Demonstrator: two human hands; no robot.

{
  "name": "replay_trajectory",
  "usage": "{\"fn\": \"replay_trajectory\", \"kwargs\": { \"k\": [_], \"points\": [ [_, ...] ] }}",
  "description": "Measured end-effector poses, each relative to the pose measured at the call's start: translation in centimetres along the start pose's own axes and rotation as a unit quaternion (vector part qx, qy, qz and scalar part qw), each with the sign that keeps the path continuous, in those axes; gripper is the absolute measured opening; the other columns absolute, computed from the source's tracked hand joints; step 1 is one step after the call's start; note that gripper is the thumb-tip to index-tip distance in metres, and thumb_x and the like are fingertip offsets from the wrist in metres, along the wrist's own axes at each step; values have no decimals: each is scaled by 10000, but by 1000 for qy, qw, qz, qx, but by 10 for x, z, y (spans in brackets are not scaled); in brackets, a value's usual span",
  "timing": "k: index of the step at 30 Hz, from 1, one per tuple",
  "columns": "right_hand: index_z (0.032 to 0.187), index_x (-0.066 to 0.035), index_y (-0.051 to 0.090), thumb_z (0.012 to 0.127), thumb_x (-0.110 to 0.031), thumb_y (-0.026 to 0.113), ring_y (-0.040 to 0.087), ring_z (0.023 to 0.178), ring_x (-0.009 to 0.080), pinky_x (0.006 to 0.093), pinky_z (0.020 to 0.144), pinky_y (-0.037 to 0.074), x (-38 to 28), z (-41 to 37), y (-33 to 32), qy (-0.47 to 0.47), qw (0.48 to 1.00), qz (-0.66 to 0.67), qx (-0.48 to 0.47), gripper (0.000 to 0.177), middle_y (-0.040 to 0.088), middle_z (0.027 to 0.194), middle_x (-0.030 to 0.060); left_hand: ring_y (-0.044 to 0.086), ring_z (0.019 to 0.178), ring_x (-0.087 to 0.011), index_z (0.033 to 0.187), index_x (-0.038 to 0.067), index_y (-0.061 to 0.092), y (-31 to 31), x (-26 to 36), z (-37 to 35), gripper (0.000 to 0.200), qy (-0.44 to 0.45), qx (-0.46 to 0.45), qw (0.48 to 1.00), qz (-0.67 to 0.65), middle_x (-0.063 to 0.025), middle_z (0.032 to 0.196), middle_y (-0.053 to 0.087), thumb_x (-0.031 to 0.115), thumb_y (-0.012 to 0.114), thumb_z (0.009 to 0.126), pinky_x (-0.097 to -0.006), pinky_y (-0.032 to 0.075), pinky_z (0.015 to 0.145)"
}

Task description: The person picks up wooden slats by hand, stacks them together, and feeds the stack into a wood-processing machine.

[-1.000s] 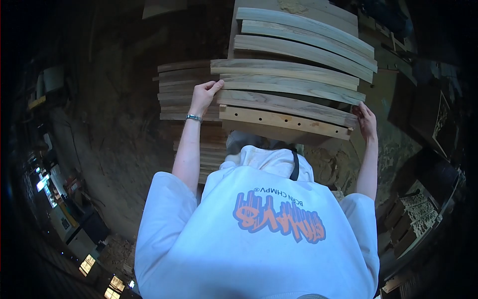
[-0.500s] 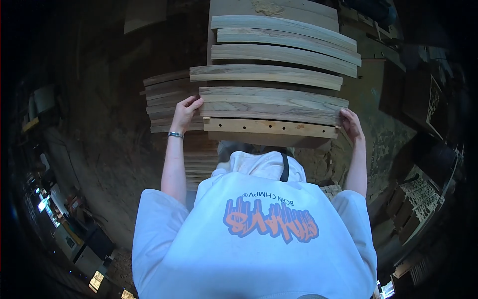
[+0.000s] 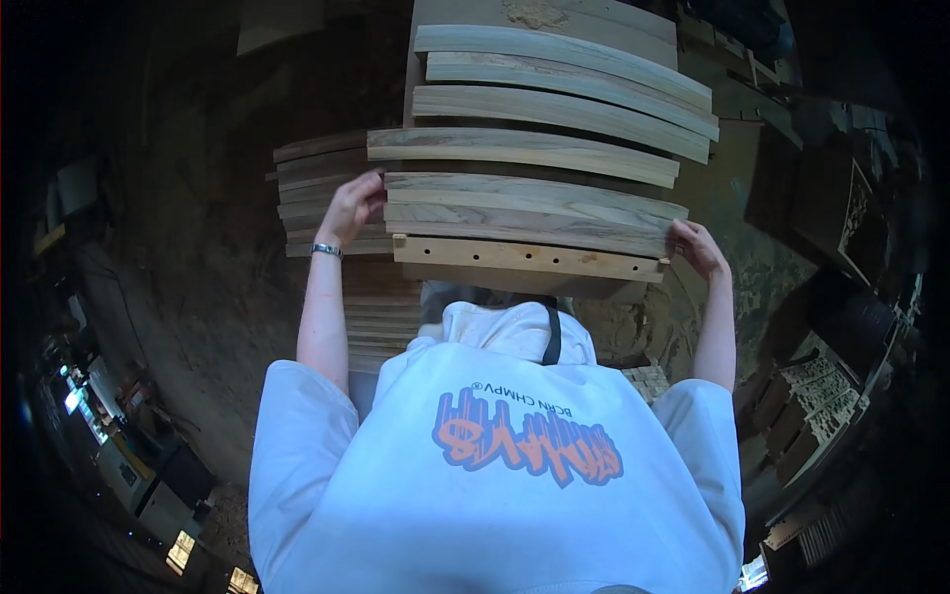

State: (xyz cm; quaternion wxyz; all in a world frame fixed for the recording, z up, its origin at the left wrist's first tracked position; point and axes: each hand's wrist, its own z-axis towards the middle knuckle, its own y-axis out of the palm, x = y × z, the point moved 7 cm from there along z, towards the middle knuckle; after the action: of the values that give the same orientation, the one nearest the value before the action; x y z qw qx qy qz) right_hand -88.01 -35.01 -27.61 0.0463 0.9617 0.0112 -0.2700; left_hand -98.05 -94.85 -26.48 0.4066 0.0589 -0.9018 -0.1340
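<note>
Two pale, grained wooden slats (image 3: 534, 213) lie edge to edge across the near part of the stack in front of me. At their left end is my left hand (image 3: 351, 208), its fingers partly bent and slightly apart, the fingertips close to the slat's end. My right hand (image 3: 701, 249) has its fingers bent against the right end of the nearer slat. Below the slats runs a light wooden rail (image 3: 529, 255) with several dark holes along its face. Beyond them lie several more slightly curved slats (image 3: 559, 106), spaced apart.
A board (image 3: 633, 35) with a small heap of sawdust (image 3: 534, 14) extends at the far end. Darker slats (image 3: 322, 188) are stacked to the left, with more slats (image 3: 371, 307) lower down. Bundled wood pieces (image 3: 821, 391) stand at the right, near dark boxes.
My left hand has shifted left, its thumb coming off the slat's top. My right hand stays at the right end. The view has moved slightly.
</note>
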Motion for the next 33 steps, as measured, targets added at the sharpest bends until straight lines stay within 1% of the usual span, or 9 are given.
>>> {"fn": "replay_trajectory", "kwargs": {
  "k": [2,3,4,5,7,8,12,20,33],
  "points": [
    [1143,-20,611,895,-389,649,577,942,90,236,825,433,-15,11,-11,-53,997,-1,60,446,635,1057,17,592,1079,-183,1245,-52,553,-6,22,15,396,93,39,994,-38,-111,1183,620,185,612,933,-356,470,976],
    [1113,-26,629,917,-408,614,575,952,84,243,841,432,-36,9,-10,-104,987,-2,120,429,637,1057,19,592,1079,-183,1245,-52,553,-3,27,22,396,94,41,994,-40,-111,1183,620,185,612,933,-356,470,976],
    [1099,-45,650,928,-400,602,564,945,68,229,807,412,-55,8,1,-138,986,4,97,398,648,1048,14,595,1072,-178,1244,-51,556,-4,31,29,406,78,81,994,11,-111,1181,622,198,621,930,-354,482,961],
    [1099,-45,650,928,-400,602,564,945,68,229,807,412,-69,6,7,-139,986,3,96,398,648,1048,14,598,1065,-173,1243,-51,559,-6,35,34,417,61,119,989,62,-110,1179,623,212,630,927,-352,493,946],
    [1148,-8,642,885,-392,668,570,933,81,240,826,425,-83,5,9,-85,973,-168,135,466,655,1047,23,611,1031,-154,1211,-43,593,7,38,38,427,60,106,991,59,-103,1153,642,229,678,893,-316,506,904],
    [1144,1,638,884,-373,675,579,925,92,252,811,433,-81,6,3,-90,977,-124,151,457,658,1038,42,618,1009,-147,1196,-39,607,16,38,38,424,64,110,987,99,-100,1129,654,235,692,883,-297,500,895],
    [1109,-29,643,933,-328,615,568,903,104,259,811,417,-61,13,0,-107,988,26,110,349,647,1021,28,632,950,-120,1153,-20,645,22,33,34,402,93,134,974,157,-91,1055,689,241,723,858,-250,486,868],
    [1220,5,559,907,-303,645,547,1067,117,289,927,407,-40,8,4,-86,994,12,59,448,613,1140,35,618,978,-118,1176,-29,625,8,9,8,388,16,80,992,98,-91,1079,675,205,700,875,-256,495,861],
    [1250,-7,531,895,-312,634,557,1033,110,271,893,431,-38,15,6,-59,997,43,17,480,606,1142,30,603,965,-143,1222,-25,568,7,5,17,431,-29,18,999,30,-92,1115,628,162,699,857,-284,500,858]
  ]
}}
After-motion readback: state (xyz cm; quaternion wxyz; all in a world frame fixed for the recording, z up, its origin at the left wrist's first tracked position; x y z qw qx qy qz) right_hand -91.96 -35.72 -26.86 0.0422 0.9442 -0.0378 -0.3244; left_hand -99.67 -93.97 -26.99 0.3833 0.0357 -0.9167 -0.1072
